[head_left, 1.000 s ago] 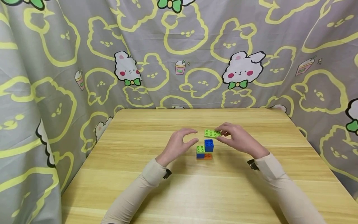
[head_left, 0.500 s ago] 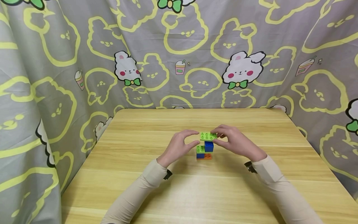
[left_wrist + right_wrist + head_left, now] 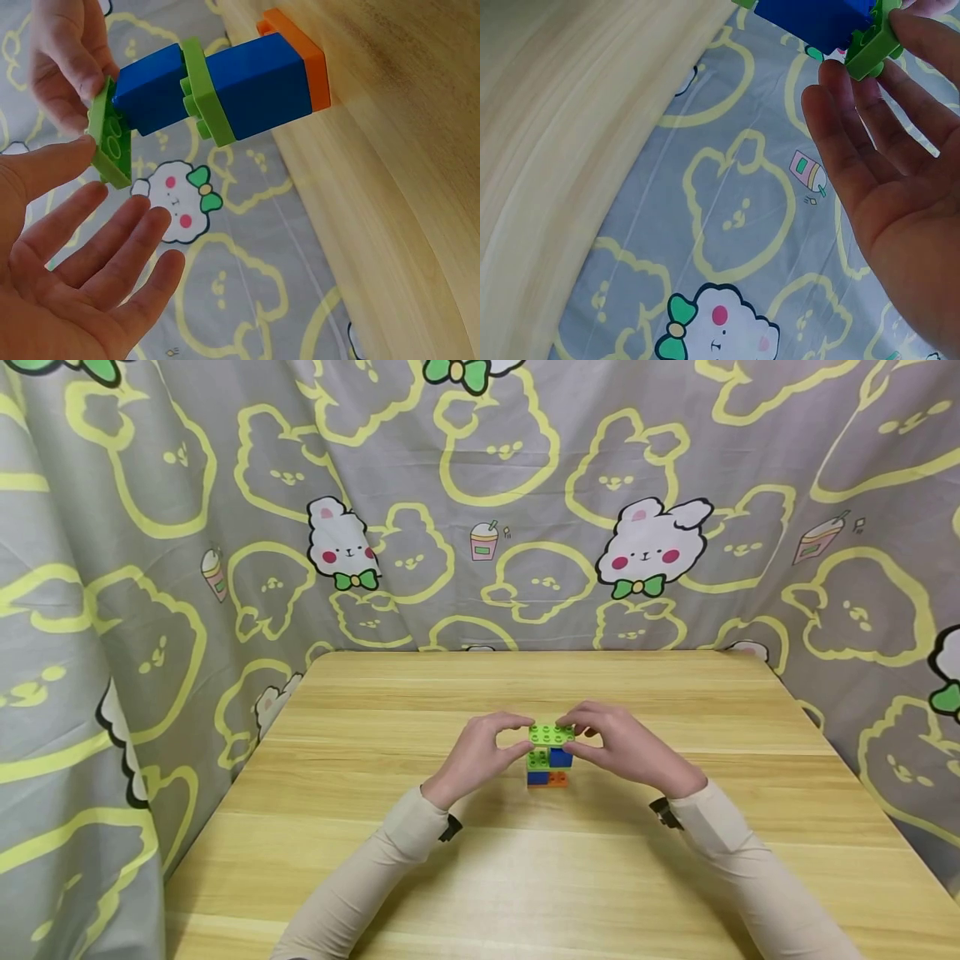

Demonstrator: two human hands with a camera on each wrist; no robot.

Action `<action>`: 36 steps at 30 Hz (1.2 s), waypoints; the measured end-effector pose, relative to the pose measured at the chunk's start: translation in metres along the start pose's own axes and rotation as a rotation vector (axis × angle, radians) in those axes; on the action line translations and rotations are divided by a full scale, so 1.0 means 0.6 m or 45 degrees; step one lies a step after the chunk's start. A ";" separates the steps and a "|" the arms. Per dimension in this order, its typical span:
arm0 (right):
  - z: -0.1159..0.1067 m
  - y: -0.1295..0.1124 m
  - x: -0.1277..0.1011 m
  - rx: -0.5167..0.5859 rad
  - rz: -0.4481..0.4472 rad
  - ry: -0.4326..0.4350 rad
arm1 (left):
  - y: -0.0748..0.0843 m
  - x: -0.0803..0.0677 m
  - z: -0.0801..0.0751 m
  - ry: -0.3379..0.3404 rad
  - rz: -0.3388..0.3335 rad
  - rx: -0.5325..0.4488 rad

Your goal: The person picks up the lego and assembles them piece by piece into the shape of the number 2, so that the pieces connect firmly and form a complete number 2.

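Note:
A light-green building-block plate (image 3: 552, 734) lies over the upper blue brick (image 3: 154, 86), slightly tilted; whether their studs are joined I cannot tell. My right hand (image 3: 626, 746) pinches the plate's right end between thumb and fingers. At its left end, my left hand (image 3: 480, 756) has the thumb against the plate's edge and the other fingers loosely spread. Below are a second green plate (image 3: 209, 94), a lower blue brick (image 3: 262, 82) and an orange plate (image 3: 311, 60) resting on the table. The upper blue brick sits on the right side of the lower green plate.
The wooden table (image 3: 570, 877) extends around the block stack. Behind it and at both sides hangs a grey curtain (image 3: 465, 468) with cartoon rabbits. Dark straps (image 3: 665, 812) show at my cuffs.
My right hand has carried the light-green plate leftward and down, from beyond the stack to over the upper blue brick. The left hand has barely moved; the plate's left end is now at its fingertips.

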State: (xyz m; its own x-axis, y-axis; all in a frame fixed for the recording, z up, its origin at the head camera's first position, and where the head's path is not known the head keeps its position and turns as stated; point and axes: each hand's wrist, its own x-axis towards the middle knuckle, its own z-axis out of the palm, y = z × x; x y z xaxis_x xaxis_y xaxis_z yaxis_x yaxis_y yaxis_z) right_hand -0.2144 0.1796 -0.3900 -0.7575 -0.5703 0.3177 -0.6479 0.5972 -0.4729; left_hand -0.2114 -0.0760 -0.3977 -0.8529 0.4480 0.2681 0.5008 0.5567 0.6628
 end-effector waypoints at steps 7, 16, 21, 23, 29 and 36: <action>0.000 0.000 0.000 0.017 0.026 -0.026 | 0.001 0.000 -0.001 -0.017 0.005 0.000; 0.003 0.002 0.000 0.040 0.045 -0.045 | 0.000 -0.002 0.000 -0.027 0.013 0.028; 0.005 0.014 -0.003 0.149 0.085 -0.066 | 0.000 -0.002 0.000 -0.028 0.025 0.025; 0.008 0.024 -0.004 0.227 0.105 -0.084 | -0.001 -0.002 0.000 -0.029 0.027 0.018; 0.016 0.050 -0.008 0.482 0.193 -0.188 | -0.005 -0.001 0.002 -0.026 0.026 0.028; 0.021 0.055 -0.011 0.674 0.318 -0.328 | -0.008 0.001 0.002 -0.056 -0.005 -0.031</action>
State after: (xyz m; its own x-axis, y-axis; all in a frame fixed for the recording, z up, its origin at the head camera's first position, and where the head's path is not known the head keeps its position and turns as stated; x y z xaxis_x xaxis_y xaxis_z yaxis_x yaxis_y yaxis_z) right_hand -0.2297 0.1958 -0.4177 -0.7946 -0.6064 -0.0312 -0.2772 0.4080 -0.8699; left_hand -0.2142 -0.0772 -0.4015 -0.8473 0.4762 0.2350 0.4932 0.5417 0.6806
